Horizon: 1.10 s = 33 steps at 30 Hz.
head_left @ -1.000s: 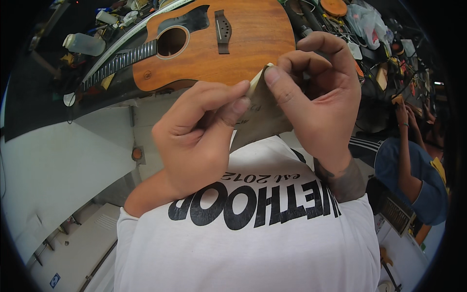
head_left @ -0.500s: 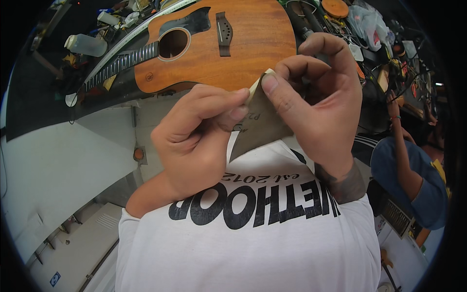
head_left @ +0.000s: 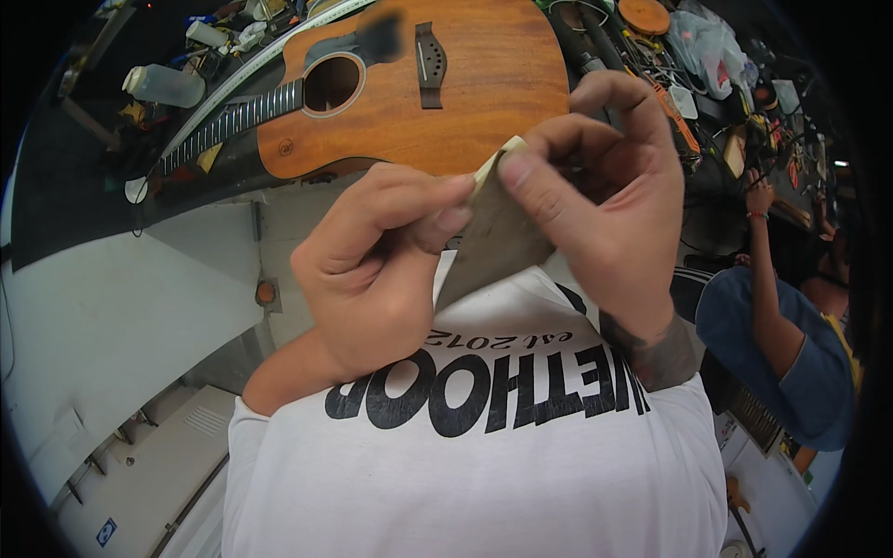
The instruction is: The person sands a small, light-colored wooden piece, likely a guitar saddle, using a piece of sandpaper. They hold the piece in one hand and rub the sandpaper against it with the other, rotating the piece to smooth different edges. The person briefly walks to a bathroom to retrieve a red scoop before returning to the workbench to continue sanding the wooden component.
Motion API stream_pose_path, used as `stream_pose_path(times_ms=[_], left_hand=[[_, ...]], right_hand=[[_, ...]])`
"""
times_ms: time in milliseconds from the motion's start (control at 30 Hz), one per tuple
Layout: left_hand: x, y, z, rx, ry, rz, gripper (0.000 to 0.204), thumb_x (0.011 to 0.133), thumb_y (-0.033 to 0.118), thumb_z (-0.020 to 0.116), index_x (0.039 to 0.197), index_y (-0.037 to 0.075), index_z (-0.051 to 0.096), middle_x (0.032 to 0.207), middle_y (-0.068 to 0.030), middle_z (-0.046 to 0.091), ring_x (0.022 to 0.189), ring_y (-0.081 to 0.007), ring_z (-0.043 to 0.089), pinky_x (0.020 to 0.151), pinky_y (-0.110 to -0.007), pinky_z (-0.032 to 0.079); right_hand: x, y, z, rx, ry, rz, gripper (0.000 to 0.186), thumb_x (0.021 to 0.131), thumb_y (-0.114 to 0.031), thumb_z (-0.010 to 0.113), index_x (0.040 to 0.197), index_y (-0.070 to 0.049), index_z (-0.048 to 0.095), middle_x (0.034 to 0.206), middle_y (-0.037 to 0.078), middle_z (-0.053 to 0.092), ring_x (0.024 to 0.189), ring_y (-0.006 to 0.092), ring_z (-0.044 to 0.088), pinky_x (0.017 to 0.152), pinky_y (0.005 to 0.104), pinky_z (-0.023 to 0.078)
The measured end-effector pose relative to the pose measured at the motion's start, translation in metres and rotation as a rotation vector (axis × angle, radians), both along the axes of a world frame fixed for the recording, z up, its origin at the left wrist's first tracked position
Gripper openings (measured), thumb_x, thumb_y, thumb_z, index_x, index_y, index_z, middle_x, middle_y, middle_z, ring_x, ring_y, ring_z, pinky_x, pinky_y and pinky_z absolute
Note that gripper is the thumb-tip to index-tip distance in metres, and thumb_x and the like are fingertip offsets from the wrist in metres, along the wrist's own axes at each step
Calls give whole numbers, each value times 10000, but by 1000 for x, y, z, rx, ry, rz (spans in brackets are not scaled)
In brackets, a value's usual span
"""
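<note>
My left hand (head_left: 372, 260) pinches a grey-brown sheet of paper (head_left: 493, 256), apparently sandpaper, between thumb and forefinger near its upper left edge. A pale cream strip (head_left: 486, 169) shows along that folded edge. My right hand (head_left: 614, 205) has its thumb pressed on the top corner of the sheet, with the index and middle fingers curled behind and above it. The sheet hangs down over my white T-shirt. Just beyond my hands an orange-brown acoustic guitar (head_left: 484, 65) lies flat, its neck toward the left.
A dark workbench (head_left: 74, 214) holds a translucent bottle (head_left: 163, 86), a plastic bag (head_left: 707, 51), cables and scattered tools. A person in a blue top (head_left: 753, 363) works at the right with an arm on the bench. A white surface (head_left: 130, 307) stands at the left.
Both hands and the sheet have shifted slightly downward, still gripping the folded corner. The person at the right has moved an arm and leaned a little leftward in the picture.
</note>
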<state>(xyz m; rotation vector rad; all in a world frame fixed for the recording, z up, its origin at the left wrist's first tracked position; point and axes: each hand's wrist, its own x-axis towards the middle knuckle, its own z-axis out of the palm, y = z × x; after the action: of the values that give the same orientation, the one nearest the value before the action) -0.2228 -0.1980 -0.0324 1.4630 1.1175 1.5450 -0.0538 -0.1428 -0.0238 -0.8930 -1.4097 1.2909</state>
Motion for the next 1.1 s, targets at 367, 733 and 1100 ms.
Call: stream_pose_path(times_ms=[367,733,1100], left_hand=[[-2,0,-2,-23,-51,-8,216,830,-136,623,1007,-26,679,879,-80,655,775,-107,584,703,-210,459],[-6,-4,-3,-148,-68,33,175,856,-80,638,1017,-26,683,843,-47,655,737,-80,569,679,-197,448],[-6,2,8,-380,-143,34,207,930,33,584,1106,-73,616,977,-156,680,883,-166,644,817,-278,504]], right_hand=[[-2,3,1,-13,-6,-20,473,797,1,721,1169,-46,431,828,66,660,765,86,631,689,193,493],[36,41,-3,-6,107,-341,494,799,-56,751,1178,40,450,870,128,690,752,126,656,685,221,531],[24,13,20,610,-703,-24,340,711,16,743,1043,-54,717,762,14,633,688,96,562,660,232,398]])
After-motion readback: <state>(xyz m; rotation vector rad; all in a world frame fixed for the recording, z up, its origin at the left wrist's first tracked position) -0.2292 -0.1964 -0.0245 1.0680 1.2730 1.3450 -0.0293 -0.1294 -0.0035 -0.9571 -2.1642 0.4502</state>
